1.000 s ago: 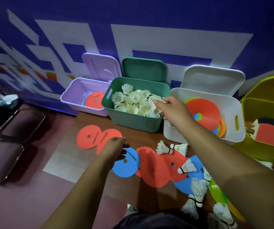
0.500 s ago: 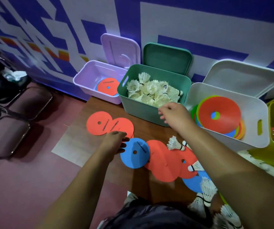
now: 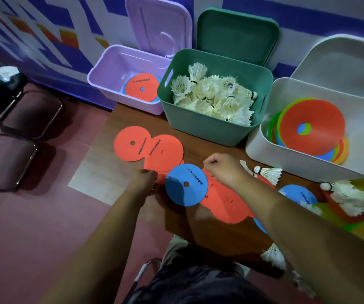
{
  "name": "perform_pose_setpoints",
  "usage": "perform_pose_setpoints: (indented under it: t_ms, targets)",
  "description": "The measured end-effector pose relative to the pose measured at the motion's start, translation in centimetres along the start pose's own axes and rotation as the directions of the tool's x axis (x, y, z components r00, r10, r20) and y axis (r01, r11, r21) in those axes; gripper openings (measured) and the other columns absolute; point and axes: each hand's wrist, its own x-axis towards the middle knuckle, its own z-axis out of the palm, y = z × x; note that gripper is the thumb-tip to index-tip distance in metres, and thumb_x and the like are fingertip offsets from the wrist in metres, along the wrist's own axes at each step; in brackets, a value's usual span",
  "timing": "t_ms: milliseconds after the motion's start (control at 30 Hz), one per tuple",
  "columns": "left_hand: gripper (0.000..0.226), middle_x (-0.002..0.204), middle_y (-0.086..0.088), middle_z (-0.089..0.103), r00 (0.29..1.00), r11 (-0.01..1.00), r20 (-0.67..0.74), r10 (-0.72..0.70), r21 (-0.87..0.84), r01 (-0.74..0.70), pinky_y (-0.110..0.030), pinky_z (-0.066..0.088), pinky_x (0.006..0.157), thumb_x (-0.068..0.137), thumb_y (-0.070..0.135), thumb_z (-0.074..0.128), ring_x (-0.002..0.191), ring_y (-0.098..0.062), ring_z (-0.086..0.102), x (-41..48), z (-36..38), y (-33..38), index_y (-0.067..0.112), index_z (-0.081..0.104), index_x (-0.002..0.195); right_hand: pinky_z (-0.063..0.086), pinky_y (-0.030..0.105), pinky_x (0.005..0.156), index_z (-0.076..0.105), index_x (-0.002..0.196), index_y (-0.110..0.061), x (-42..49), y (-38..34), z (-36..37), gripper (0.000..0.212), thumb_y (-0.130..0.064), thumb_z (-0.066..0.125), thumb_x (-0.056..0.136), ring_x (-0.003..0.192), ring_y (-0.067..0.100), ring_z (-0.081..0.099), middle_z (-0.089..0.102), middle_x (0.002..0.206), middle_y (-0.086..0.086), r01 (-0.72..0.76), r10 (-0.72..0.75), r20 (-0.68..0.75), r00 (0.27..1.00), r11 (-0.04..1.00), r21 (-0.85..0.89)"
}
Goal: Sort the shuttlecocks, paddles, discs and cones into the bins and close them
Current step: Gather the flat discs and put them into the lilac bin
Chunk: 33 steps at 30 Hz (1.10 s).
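On the wooden table (image 3: pixel 198 148) a blue disc (image 3: pixel 186 184) lies on top of overlapping orange discs (image 3: pixel 227 205), and both hands meet at it. The left hand (image 3: pixel 145 179) sits at its left rim with fingers curled down, and the right hand (image 3: pixel 222 170) hovers at its right rim as a loose fist, knuckles up. The fingertips of both are hidden under the hands, so I cannot tell whether either one pinches a disc. The right forearm (image 3: pixel 286 216) crosses the orange discs and covers part of what lies beneath. Two more orange discs (image 3: pixel 130 143) overlap farther left. Along the wall stand three open bins, each lid propped up behind it. The lilac bin (image 3: pixel 111 71) has an orange disc (image 3: pixel 141 87) in it, the green bin (image 3: pixel 198 128) is heaped with white shuttlecocks (image 3: pixel 214 95), and the white bin (image 3: pixel 286 159) holds stacked cones (image 3: pixel 321 126). A loose shuttlecock (image 3: pixel 268 173) lies just in front of the white bin, near a second blue disc (image 3: pixel 297 194) and a pile of shuttlecocks (image 3: pixel 352 198). Dark chairs (image 3: pixel 18 132) stand to the left of the table.
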Motion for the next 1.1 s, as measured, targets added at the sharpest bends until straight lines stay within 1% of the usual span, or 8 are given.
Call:
perform_pose_setpoints:
  t_ms: [167,333,467,600,800,933,1033,1100]
  targets:
    - [0.022,0.076,-0.01,0.057,1.0,1.0,-0.016,0.019,0.002,-0.019,-0.036,0.047,0.07,0.095,0.005,0.05,0.077,-0.025,0.057,2.6,-2.3,0.9,0.013,0.061,0.078,0.058,0.041,0.095,0.067,0.1,-0.037,3.1,0.1,2.8,0.015,-0.034,0.072,0.086,0.1,0.014,0.07,0.071,0.105,-0.015,-0.016,0.016,0.002,1.0,0.996,-0.089]
    - [0.01,0.082,-0.014,0.067,0.995,0.999,-0.09,0.039,0.035,-0.036,-0.036,0.049,0.066,0.094,0.012,0.062,0.074,-0.026,0.061,6.1,-4.8,1.9,0.008,0.07,0.091,0.054,0.037,0.099,0.067,0.126,-0.016,4.9,0.3,5.4,0.043,-0.035,0.08,0.09,0.116,0.023,0.065,0.064,0.127,0.002,0.012,-0.014,-0.009,1.0,0.971,-0.238]
    - [0.043,0.104,-0.017,0.071,0.962,0.972,-0.264,0.073,0.235,-0.01,-0.046,0.062,0.081,0.074,0.043,0.068,0.091,-0.036,0.069,9.7,-6.6,2.6,0.012,0.071,0.104,0.05,0.04,0.101,0.064,0.127,-0.017,5.6,0.3,6.8,0.05,-0.041,0.082,0.087,0.124,0.03,0.056,0.056,0.132,0.005,0.018,-0.017,0.005,1.0,0.907,-0.421]
    - [0.065,0.136,-0.027,0.048,0.924,0.95,-0.374,0.075,0.31,0.048,-0.047,0.053,0.099,0.083,0.033,0.074,0.117,-0.045,0.057,10.1,-6.9,4.5,-0.003,0.048,0.132,0.045,0.041,0.105,0.058,0.124,-0.019,5.7,-0.2,7.3,0.045,-0.038,0.08,0.089,0.129,0.03,0.05,0.053,0.133,0.006,0.033,-0.037,0.003,0.999,0.839,-0.543]
    - [0.075,0.145,-0.024,0.035,0.901,0.966,-0.435,0.01,0.237,0.103,-0.045,0.051,0.091,0.082,0.026,0.079,0.115,-0.043,0.058,11.6,-7.2,5.0,-0.002,0.037,0.137,0.05,0.041,0.098,0.062,0.118,-0.019,6.1,-0.3,7.2,0.037,-0.039,0.077,0.091,0.123,0.029,0.054,0.055,0.129,0.004,0.027,-0.016,0.025,1.0,0.821,-0.57]
    - [0.076,0.141,-0.025,0.046,0.894,0.979,-0.447,-0.024,0.171,0.112,-0.04,0.05,0.082,0.08,0.029,0.084,0.113,-0.041,0.062,12.2,-7.8,5.5,-0.001,0.042,0.135,0.051,0.037,0.09,0.065,0.116,-0.02,6.1,-0.1,7.1,0.035,-0.043,0.077,0.091,0.122,0.028,0.057,0.055,0.136,0.004,0.015,-0.003,0.022,1.0,0.815,-0.58]
    - [0.049,0.108,-0.019,0.072,0.914,0.973,-0.397,0.084,0.229,0.01,-0.039,0.055,0.078,0.083,0.034,0.079,0.1,-0.039,0.071,12.4,-8.5,5.6,0.001,0.067,0.117,0.049,0.032,0.079,0.063,0.107,-0.02,5.9,0.0,6.8,0.028,-0.04,0.076,0.092,0.115,0.029,0.062,0.054,0.139,0.004,0.003,0.019,0.037,0.999,0.852,-0.524]
    - [0.037,0.1,-0.014,0.075,0.919,0.964,-0.367,0.144,0.26,-0.047,-0.045,0.059,0.086,0.09,0.039,0.069,0.098,-0.037,0.071,12.3,-8.8,5.5,0.009,0.074,0.111,0.046,0.03,0.069,0.059,0.097,-0.019,5.6,0.0,6.5,0.024,-0.037,0.075,0.093,0.099,0.026,0.067,0.062,0.122,0.003,0.006,0.021,0.053,0.998,0.884,-0.467]
